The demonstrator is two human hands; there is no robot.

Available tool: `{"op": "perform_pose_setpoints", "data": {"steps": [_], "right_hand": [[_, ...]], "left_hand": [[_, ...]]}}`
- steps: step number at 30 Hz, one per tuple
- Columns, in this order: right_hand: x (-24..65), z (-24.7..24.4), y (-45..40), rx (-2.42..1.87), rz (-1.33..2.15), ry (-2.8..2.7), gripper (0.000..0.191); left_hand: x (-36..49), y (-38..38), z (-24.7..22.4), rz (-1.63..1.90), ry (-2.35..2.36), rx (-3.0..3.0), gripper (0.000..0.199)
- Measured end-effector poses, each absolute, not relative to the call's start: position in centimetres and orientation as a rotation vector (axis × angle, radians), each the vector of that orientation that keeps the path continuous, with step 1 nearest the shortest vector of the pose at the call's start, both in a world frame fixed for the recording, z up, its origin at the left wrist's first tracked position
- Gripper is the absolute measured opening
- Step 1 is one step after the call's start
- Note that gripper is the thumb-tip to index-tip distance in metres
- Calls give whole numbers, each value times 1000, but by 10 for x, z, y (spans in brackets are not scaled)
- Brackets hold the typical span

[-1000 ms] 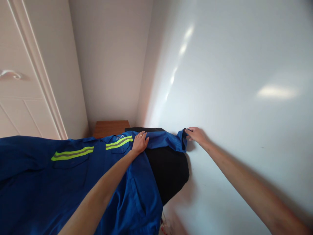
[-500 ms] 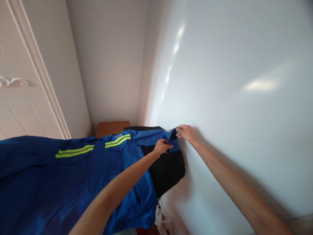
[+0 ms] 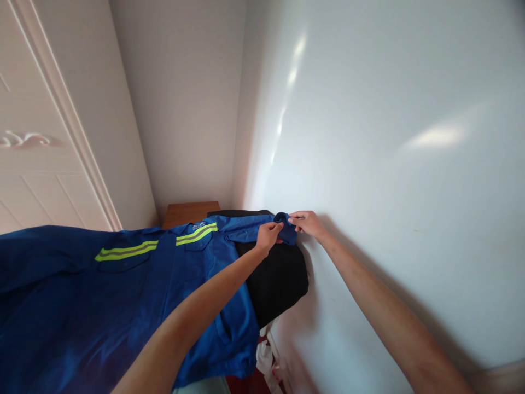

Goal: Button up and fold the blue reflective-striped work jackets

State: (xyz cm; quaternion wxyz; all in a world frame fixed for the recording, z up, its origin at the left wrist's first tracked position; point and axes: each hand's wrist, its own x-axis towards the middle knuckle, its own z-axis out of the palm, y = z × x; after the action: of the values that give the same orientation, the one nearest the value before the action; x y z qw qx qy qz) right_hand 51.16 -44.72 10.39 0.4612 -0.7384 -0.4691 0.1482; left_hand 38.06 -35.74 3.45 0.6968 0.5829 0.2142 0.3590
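A blue work jacket (image 3: 135, 295) with yellow-green reflective stripes lies spread over a black padded surface (image 3: 279, 279). One of its sleeves stretches right toward the wall and ends in a cuff (image 3: 290, 235). My left hand (image 3: 268, 236) pinches the near left side of that cuff between thumb and fingers. On the cuff's right edge, my right hand (image 3: 307, 221) is closed in a pinch too. Between the two hands the cuff's dark opening shows, its rim curled. The jacket's far left side runs out of view.
A white wall (image 3: 389, 191) rises close beside my right arm. Behind the jacket stands a brown wooden cabinet top (image 3: 191, 210). A pale wardrobe (image 3: 61, 180) with a carved handle is at the left. Crumpled white material (image 3: 266, 355) lies low by the wall.
The cuff has been drawn into a rounder, tighter roll. My right hand has shifted slightly left, and my left hand has risen a little along the cuff.
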Motion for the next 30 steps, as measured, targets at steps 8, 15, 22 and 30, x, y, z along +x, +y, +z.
{"op": "perform_pose_setpoints", "data": {"steps": [8,15,22,30], "right_hand": [[518,101,-449,-1789,275,-1305,32],[519,95,-447,-1829,193,-1236,29],[517,86,-448,-1822,126,-1215,26],[508,83,-453,-1839,-31,-1314,19]], "left_hand": [[397,-362,39,852,535,1197,26],[393,-365,41,848,436,1271,21],[394,-362,36,872,428,1424,24],[396,-358,36,886,483,1665,34]]}}
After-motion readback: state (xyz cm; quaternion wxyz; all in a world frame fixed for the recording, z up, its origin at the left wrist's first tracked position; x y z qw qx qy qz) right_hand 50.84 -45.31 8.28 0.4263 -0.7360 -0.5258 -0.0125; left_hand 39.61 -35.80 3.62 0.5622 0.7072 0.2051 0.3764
